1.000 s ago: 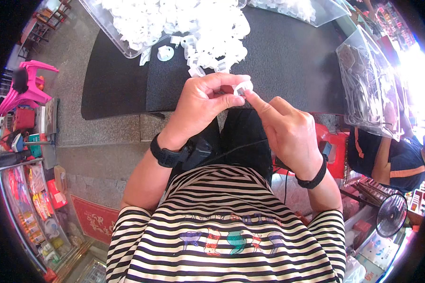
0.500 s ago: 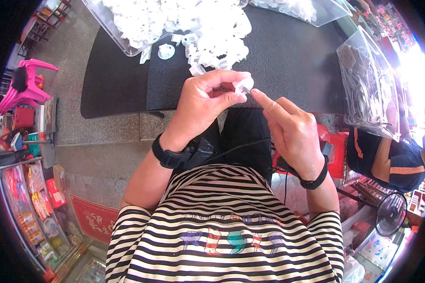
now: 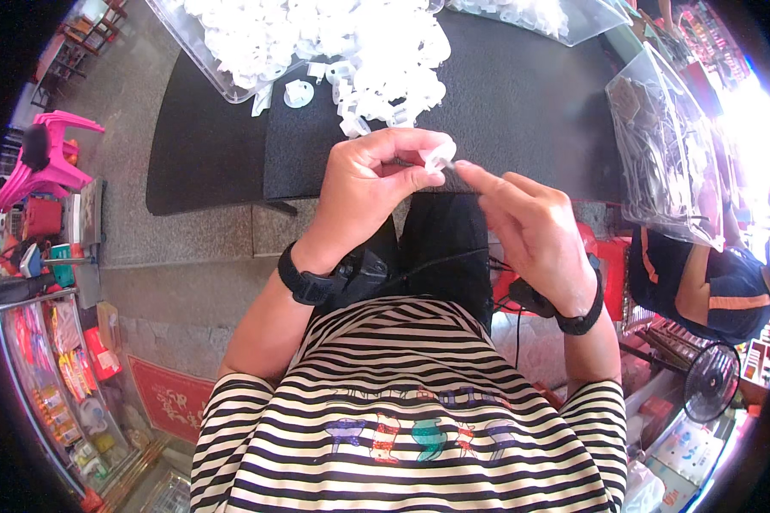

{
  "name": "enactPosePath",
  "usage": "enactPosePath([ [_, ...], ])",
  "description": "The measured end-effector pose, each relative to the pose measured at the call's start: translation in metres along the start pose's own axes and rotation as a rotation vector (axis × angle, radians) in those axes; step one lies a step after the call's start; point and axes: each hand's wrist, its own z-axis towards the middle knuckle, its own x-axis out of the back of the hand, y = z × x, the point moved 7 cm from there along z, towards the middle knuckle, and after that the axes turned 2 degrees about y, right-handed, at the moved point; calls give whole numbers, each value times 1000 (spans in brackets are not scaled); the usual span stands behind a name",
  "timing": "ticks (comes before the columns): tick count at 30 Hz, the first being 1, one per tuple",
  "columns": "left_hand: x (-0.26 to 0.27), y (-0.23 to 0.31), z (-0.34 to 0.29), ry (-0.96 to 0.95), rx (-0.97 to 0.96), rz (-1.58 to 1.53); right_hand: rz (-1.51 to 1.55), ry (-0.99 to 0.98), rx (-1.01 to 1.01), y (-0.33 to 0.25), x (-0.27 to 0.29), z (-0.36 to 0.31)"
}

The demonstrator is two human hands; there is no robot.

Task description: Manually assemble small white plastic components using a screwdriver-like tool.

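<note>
My left hand (image 3: 364, 175) is closed, pinching a small white plastic piece (image 3: 439, 157) between thumb and forefinger above the table's near edge. My right hand (image 3: 526, 227) has its forefinger stretched toward that piece, with the other fingers half curled and apart. A small grey part, blurred, shows between the fingertip and the white piece; whether the finger touches it I cannot tell. Just beyond my left hand lies a heap of similar white plastic pieces (image 3: 393, 73), spilling onto the black table (image 3: 522, 94). One round white piece (image 3: 299, 93) lies apart from the heap.
A clear bin (image 3: 222, 85) of white pieces stands at the back left, another clear tray (image 3: 586, 21) at the back right. On the right, a clear box (image 3: 667, 145) holds thin grey parts. Beyond it sits another person (image 3: 723, 291); a black fan (image 3: 712, 380) stands nearby.
My right hand has shifted slightly right, its forefinger tilting flatter beside the white piece. The left hand keeps its pinch, nearly still.
</note>
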Motion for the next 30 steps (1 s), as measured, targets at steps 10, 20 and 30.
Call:
enactPosePath([
  [10,1,0,0,-7,16,-50,-42,68,-21,-6,-2,-1],
  [20,-2,-2,0,33,31,-54,-181,45,-75,-4,-18,0],
  [30,4,-3,6,12,49,-152,224,65,-186,12,7,-5],
])
